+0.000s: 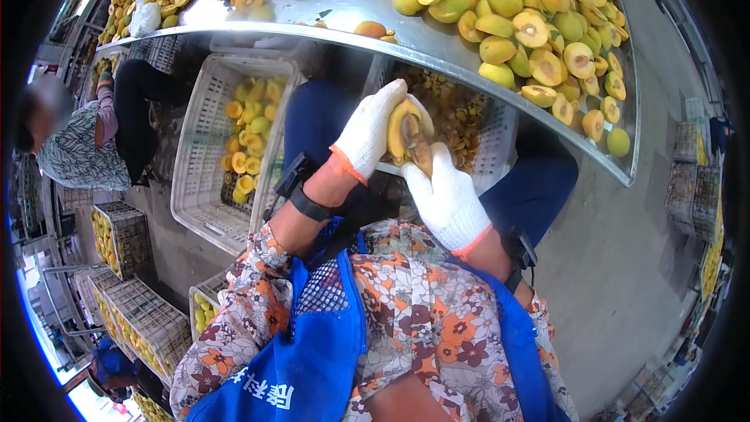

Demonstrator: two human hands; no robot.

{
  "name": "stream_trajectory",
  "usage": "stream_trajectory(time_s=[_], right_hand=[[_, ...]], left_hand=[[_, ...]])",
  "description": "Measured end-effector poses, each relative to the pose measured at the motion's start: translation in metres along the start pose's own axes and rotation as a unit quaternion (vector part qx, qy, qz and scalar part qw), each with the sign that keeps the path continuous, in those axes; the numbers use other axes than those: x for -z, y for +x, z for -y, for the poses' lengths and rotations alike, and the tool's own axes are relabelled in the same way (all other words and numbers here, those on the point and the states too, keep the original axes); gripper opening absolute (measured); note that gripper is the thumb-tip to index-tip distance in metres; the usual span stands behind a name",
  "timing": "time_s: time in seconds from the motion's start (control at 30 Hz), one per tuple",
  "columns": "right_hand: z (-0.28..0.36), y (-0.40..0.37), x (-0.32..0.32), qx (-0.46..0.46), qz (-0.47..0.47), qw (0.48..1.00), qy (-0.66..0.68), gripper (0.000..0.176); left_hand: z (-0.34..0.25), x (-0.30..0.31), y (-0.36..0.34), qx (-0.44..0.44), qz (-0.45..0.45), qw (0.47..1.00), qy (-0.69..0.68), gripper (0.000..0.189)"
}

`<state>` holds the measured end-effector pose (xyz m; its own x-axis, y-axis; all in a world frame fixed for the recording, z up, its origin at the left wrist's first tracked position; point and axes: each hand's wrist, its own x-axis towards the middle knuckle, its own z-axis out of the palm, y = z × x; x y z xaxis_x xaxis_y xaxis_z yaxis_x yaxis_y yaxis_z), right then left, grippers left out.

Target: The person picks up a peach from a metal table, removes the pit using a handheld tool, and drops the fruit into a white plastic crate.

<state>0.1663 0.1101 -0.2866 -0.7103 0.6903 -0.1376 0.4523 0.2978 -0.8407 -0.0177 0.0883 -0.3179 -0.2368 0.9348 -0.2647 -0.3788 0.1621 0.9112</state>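
My left hand (376, 131), in a white knit glove with an orange cuff, is closed around a halved yellow peach (398, 126). Its cut side faces my right hand (449, 199), which wears a matching glove. That hand grips a small pitting knife with a brown handle (423, 158); the metal end meets the cut face, and its exact shape is hard to make out. Below both hands, a crate (494, 137) between my knees holds brown pits and scraps. To the left, a white plastic crate (195, 141) contains yellow, hollowed peach halves (251, 129).
A metal table (355, 12) spans the front, heaped with halved peaches (500, 27); its raised edge runs just beyond my hands. At left sits another person (86, 137). Fruit crates (133, 312) stand at lower left, and stacked crates (687, 187) at right.
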Motion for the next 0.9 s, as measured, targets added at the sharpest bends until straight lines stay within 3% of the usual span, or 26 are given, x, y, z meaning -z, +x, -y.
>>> stream_trajectory(time_s=[0.1, 0.17, 0.4, 0.7, 0.8, 0.87, 0.9], right_hand=[[0.003, -0.001, 0.002, 0.004, -0.001, 1.000, 0.012, 0.045], [0.000, 0.002, 0.003, 0.008, -0.001, 1.000, 0.027, 0.045], [0.002, 0.001, -0.003, 0.010, -0.031, 0.998, 0.046, 0.041], [0.002, -0.001, 0.000, 0.030, -0.013, 0.999, -0.031, 0.041], [0.003, -0.001, 0.001, 0.018, -0.012, 0.998, -0.053, 0.041], [0.001, -0.001, 0.001, 0.016, -0.007, 0.999, -0.033, 0.041], [0.000, 0.000, 0.002, 0.014, -0.002, 1.000, -0.013, 0.040]], left_hand=[[0.006, 0.004, 0.003, 0.002, -0.012, 0.998, -0.055, 0.052], [0.012, 0.006, 0.006, 0.057, -0.017, 0.988, -0.144, 0.054], [0.032, -0.006, 0.009, 0.048, -0.062, 0.945, -0.317, 0.059], [0.033, 0.003, 0.006, 0.042, -0.058, 0.968, -0.242, 0.058], [0.025, 0.000, 0.006, -0.001, -0.068, 0.979, -0.194, 0.058], [0.002, -0.007, -0.003, -0.047, -0.032, 0.998, 0.013, 0.057], [0.002, -0.005, -0.001, -0.048, -0.032, 0.998, 0.013, 0.057]])
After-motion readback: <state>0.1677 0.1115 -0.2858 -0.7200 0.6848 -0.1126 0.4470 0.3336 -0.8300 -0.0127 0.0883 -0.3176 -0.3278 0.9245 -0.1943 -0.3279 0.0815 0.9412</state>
